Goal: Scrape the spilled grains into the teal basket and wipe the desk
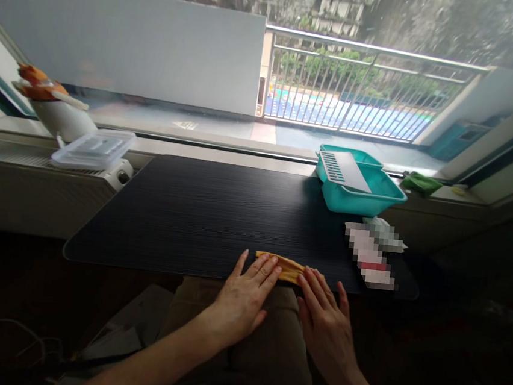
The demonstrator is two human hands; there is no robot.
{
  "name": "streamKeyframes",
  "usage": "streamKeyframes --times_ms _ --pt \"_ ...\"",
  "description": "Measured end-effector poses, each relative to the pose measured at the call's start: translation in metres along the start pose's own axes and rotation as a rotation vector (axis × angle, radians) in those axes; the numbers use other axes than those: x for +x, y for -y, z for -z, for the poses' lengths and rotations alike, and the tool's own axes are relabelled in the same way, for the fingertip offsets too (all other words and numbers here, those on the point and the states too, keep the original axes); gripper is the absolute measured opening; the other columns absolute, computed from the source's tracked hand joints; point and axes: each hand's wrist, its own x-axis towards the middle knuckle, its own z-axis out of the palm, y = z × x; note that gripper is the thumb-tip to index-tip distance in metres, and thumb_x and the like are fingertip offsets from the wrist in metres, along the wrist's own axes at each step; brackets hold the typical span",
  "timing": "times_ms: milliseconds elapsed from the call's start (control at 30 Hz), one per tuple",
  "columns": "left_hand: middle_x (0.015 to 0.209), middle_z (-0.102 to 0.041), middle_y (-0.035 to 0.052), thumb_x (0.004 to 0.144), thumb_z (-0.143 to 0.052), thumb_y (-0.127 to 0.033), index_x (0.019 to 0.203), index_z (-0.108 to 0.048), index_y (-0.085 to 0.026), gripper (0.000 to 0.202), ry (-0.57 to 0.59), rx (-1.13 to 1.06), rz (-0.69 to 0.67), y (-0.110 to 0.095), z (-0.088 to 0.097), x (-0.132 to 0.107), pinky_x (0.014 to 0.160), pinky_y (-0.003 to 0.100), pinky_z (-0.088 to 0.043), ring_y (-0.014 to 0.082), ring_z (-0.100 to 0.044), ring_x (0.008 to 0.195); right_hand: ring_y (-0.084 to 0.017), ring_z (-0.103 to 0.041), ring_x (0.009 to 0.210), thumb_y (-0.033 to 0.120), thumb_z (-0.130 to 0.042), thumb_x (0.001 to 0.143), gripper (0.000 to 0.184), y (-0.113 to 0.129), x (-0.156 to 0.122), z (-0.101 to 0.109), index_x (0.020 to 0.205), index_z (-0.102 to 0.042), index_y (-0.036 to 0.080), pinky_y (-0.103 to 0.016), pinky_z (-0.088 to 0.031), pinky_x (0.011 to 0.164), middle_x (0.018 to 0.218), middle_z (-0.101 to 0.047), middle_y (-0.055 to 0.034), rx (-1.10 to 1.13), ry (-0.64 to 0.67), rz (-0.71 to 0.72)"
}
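A strip of yellow-orange cloth [292, 270] lies along the near edge of the black table [218, 213]. My left hand [247, 291] rests with its fingertips flat on the cloth's left part, thumb held apart. On the cloth's right end lie the stretched fingers of my right hand [329, 314], with the little finger spread away. Neither hand is closed round the cloth; both press on it from above. The fingers hide parts of the strip, so I cannot tell whether it is folded.
A teal plastic basket [359, 202] with a white slotted piece [347, 171] across it stands at the back right. Blurred packets [370, 258] lie nearer me. A clear plastic lid or box [95, 148] sits on the radiator at left, beside a white container [59, 119].
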Motion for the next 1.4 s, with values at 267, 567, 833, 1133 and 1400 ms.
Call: streamKeyframes --times_ms 267,567,833,1133,1400 --pt "0.150 -0.035 0.0073 0.081 -0.046 -0.020 0.146 -0.025 -0.022 0.068 -0.069 0.173 0.165 0.075 0.008 -0.096 0.114 0.051 -0.012 0.0241 -0.034 0.137 -0.024 -0.038 0.134 0.028 -0.042 0.095 0.038 0.097 0.051 -0.033 0.131 -0.051 0.020 -0.049 -0.018 0.114 0.143 -0.046 -0.0070 0.239 0.128 0.114" --pt "0.148 -0.037 0.0086 0.079 -0.038 -0.013 0.144 -0.032 -0.018 0.065 -0.022 0.165 0.215 0.063 0.013 -0.091 0.114 0.053 -0.017 0.0240 -0.036 0.136 -0.019 -0.037 0.134 0.032 -0.041 0.097 0.037 0.094 0.055 -0.024 0.130 -0.051 0.021 -0.045 -0.008 0.115 0.143 -0.047 -0.0039 0.337 0.166 0.123" --pt "0.157 -0.012 0.0071 0.076 -0.047 -0.024 0.147 -0.019 -0.016 0.077 0.195 -0.191 0.043 -0.001 0.011 0.060 0.114 0.058 -0.004 0.0245 -0.008 0.145 -0.025 -0.052 0.122 0.023 -0.040 0.095 0.036 -0.051 0.048 -0.009 0.124 -0.058 0.014 -0.047 -0.030 0.106 0.133 -0.057 -0.0115 -0.067 0.076 -0.046" --pt "0.155 -0.019 0.0117 0.087 -0.040 -0.046 0.145 -0.026 -0.016 0.066 0.295 -0.249 -0.027 0.006 0.035 0.072 0.113 0.059 -0.003 0.0259 -0.013 0.144 -0.021 -0.058 0.113 0.014 -0.038 0.092 0.036 -0.064 0.063 -0.003 0.116 -0.063 0.008 -0.033 -0.046 0.100 0.124 -0.063 -0.0134 0.044 0.135 0.003" --pt "0.155 -0.020 0.0109 0.090 -0.029 -0.031 0.145 -0.026 -0.015 0.057 0.291 -0.198 -0.023 0.015 0.026 0.133 0.109 0.066 -0.006 0.0282 -0.016 0.143 -0.030 -0.048 0.125 0.020 -0.040 0.093 0.041 -0.088 0.074 -0.015 0.128 -0.054 0.003 -0.044 -0.040 0.106 0.135 -0.053 -0.0193 -0.007 0.184 -0.105"
